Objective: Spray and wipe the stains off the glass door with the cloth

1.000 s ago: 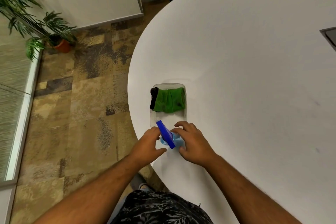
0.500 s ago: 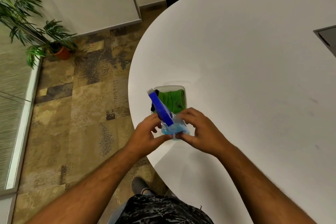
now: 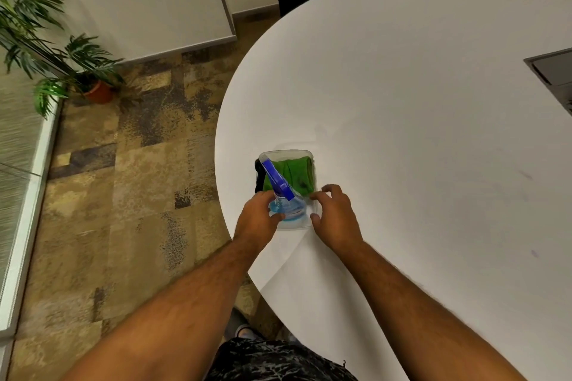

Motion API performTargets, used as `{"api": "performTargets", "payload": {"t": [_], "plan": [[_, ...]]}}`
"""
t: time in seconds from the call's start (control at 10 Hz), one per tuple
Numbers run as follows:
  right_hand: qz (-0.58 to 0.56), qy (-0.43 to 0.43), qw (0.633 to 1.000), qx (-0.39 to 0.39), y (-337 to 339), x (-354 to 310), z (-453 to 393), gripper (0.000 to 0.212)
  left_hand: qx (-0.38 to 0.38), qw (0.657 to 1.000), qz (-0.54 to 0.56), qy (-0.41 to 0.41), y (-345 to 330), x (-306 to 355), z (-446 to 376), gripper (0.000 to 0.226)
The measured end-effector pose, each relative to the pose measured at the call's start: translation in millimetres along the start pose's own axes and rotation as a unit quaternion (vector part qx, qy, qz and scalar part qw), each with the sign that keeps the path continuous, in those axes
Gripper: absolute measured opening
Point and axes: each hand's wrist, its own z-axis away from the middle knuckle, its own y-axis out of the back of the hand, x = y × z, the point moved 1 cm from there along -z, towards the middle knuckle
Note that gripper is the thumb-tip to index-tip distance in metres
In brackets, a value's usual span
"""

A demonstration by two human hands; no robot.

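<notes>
A clear spray bottle (image 3: 286,209) with blue liquid and a blue trigger head stands in the near end of a clear plastic tray (image 3: 313,158) by the table's left edge. My left hand (image 3: 257,219) is wrapped around the bottle's left side. My right hand (image 3: 335,216) hovers just right of the bottle, fingers spread, holding nothing. A folded green cloth (image 3: 294,172) with a black edge lies in the tray's far half, partly hidden by the bottle's head.
The white rounded table (image 3: 402,133) fills the right side, with a dark inset panel (image 3: 554,71) at its right edge. A potted plant (image 3: 96,90) stands on the patterned carpet at the left, beside a frosted glass panel (image 3: 18,145).
The bottle, held up in both hands, has moved forward and down into the tray. My right hand has let go and opened; my left hand keeps its grip.
</notes>
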Motion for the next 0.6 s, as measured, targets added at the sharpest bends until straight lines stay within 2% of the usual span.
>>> {"api": "performTargets", "payload": {"t": [0.2, 0.4, 0.5, 0.6], "plan": [[-0.038, -0.020, 0.999, -0.019, 1.1, 1.4, -14.7, 0.045, -0.009, 1.000, 0.026, 0.005, -3.8, -3.9, 0.1, 0.046], [-0.001, -0.003, 0.999, -0.048, 13.8, 1.0, -24.5, 0.051, -0.031, 0.999, 0.042, 0.013, -4.1, 1.7, -1.9, 0.057], [-0.003, -0.007, 1.000, -0.016, 18.9, -1.6, -13.5, 0.049, -0.048, 0.999, 0.021, -0.003, 0.3, -8.2, 4.2, 0.070], [-0.046, -0.007, 0.997, 0.054, 18.0, -7.0, -3.2, 0.038, -0.040, 0.999, 0.015, -0.010, 6.7, -11.6, 10.9, 0.079]]}}
